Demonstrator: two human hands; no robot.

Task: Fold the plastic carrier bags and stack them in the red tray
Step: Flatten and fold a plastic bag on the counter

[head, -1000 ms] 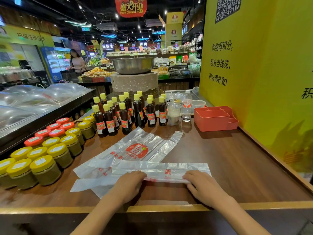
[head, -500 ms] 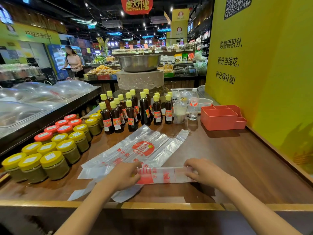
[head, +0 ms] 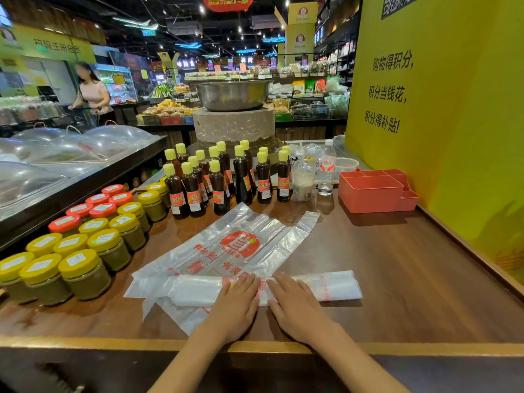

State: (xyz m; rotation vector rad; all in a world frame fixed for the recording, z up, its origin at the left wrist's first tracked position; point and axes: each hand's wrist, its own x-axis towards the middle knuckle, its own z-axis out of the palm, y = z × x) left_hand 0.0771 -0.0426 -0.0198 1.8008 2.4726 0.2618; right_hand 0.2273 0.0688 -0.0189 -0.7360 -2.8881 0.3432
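A carrier bag folded into a long narrow strip lies across the wooden counter near its front edge. My left hand and my right hand press flat on the strip's middle, side by side, fingers straight. Under the strip's left end lie flat clear carrier bags with red print, reaching toward the bottles. The red tray, with several compartments, stands at the back right against the yellow wall; no bag shows in it.
Dark sauce bottles with yellow caps line the back of the counter. Jars with yellow and red lids crowd the left side. A water bottle and cups stand left of the tray. A yellow wall bounds the right.
Both hands have come together to the middle of the strip. The strip now lies longer across the counter, its right end past my right hand.
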